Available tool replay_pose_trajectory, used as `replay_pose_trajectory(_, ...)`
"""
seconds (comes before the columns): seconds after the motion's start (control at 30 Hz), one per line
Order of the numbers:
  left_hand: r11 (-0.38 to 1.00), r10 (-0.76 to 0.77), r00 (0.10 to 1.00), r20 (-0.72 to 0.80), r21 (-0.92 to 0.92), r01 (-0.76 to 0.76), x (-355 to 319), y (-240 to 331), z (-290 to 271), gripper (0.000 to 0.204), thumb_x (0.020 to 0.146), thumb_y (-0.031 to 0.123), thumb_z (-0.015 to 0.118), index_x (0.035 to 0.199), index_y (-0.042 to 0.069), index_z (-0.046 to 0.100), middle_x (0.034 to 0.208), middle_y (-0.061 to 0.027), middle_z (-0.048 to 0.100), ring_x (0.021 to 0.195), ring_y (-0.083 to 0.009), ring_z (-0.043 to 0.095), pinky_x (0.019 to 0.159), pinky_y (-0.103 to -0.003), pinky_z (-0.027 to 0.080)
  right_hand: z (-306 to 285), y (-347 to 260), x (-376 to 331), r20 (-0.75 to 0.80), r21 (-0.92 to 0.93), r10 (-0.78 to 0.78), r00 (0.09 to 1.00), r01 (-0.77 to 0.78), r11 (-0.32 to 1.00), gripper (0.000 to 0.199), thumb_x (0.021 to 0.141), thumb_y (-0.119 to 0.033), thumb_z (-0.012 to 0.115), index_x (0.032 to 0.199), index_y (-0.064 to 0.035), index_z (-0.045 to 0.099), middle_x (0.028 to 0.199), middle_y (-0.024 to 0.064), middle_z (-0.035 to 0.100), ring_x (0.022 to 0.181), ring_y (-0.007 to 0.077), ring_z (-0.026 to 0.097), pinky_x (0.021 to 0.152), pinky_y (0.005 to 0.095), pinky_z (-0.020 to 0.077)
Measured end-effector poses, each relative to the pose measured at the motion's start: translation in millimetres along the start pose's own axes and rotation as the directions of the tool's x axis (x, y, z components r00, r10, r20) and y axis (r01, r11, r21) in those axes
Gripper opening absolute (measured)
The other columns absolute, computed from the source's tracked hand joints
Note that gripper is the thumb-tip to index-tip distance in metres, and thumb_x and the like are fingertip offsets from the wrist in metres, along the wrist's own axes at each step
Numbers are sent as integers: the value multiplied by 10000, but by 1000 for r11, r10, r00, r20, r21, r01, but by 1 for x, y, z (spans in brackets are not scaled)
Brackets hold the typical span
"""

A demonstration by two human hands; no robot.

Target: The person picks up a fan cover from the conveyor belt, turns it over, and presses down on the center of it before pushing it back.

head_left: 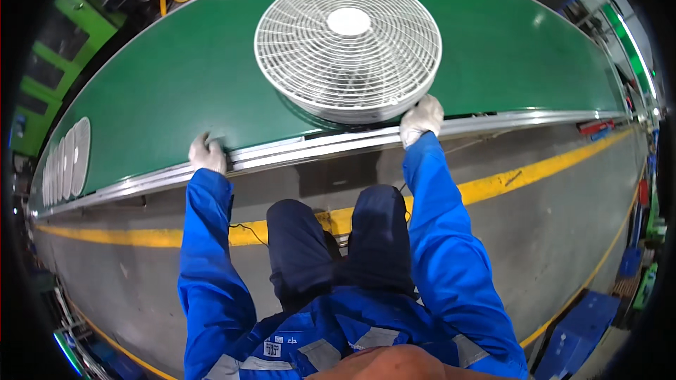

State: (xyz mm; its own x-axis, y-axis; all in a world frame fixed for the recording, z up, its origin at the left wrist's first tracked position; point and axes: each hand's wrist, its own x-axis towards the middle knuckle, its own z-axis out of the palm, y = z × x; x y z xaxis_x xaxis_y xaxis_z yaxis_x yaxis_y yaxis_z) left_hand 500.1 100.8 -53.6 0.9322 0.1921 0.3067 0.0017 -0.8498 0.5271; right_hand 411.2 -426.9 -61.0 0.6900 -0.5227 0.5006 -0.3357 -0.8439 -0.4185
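Note:
A round white wire fan guard (pixel 310 56) with a plain disc at its centre lies on the green belt-like tabletop (pixel 190 77). Its rim looks deep; I cannot tell whether it is one guard or several stacked. My right hand (pixel 422 119), in a white glove, is closed at the guard's near right rim, just over the metal edge rail (pixel 331 142). Its fingertips are partly hidden. My left hand (pixel 207 153), also gloved, rests at the rail further left, away from the guard. Its fingers are loosely bent and apart, and nothing shows in them.
Several white oval-looking grilles (pixel 69 158) overlap at the tabletop's far left end. A yellow stripe (pixel 521 177) runs along the grey floor below the rail. Blue bins (pixel 577 334) stand at the lower right. Green machinery (pixel 63 46) is beyond the left side.

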Motion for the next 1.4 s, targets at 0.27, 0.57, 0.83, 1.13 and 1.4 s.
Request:
replay_pose_trajectory(0.27, -482, 873, 189, -450, -854, 193, -39, 319, -171, 358, 1039, 129, 523, 1278, -117, 627, 1100, -257, 724, 1082, -331, 698, 926, -396, 568, 29, 32, 6, 134, 142, 162, 978, -181, 973, 346, 822, -233, 726, 1039, 36, 699, 1071, 253, 702, 1002, 333, 682, 897, 396, 541)
replay_pose_trajectory(0.57, -447, 779, 522, -347, -892, 74, -52, 315, -168, 358, 1035, 120, 528, 1284, -119, 625, 1115, -258, 719, 1089, -328, 698, 928, -394, 569, -5, 6, -8, -5, -149, -139, 990, 137, 979, 289, 884, -75, 648, 1147, 40, 687, 1135, 221, 715, 1004, 310, 698, 790, 342, 574)
replay_pose_trajectory(0.83, -532, 652, 673, -350, -843, 76, -114, 334, -188, 357, 1032, 110, 532, 1290, -120, 622, 1131, -260, 714, 1096, -326, 697, 929, -391, 570, 3, 3, 6, 29, -107, -272, 962, 274, 956, 402, 893, -50, 559, 1258, 108, 619, 1241, 272, 677, 1051, 393, 679, 918, 443, 548)
replay_pose_trajectory(1.13, -619, 574, 775, -264, -759, 200, -220, 428, -174, 357, 1029, 100, 537, 1296, -123, 620, 1149, -262, 708, 1103, -322, 697, 931, -388, 571, 39, 49, 11, -47, 35, -230, 972, 232, 972, 445, 892, -26, 533, 1308, 121, 591, 1289, 285, 661, 1094, 383, 680, 968, 412, 525)
replay_pose_trajectory(1.4, -670, 520, 840, -157, -684, 287, -130, 386, -179, 358, 1026, 91, 542, 1302, -125, 617, 1164, -263, 703, 1110, -320, 697, 932, -385, 572, 17, 14, -5, 0, 118, -200, 980, 198, 973, 422, 933, -49, 482, 1298, 134, 592, 1269, 293, 668, 1129, 387, 671, 1014, 373, 496)
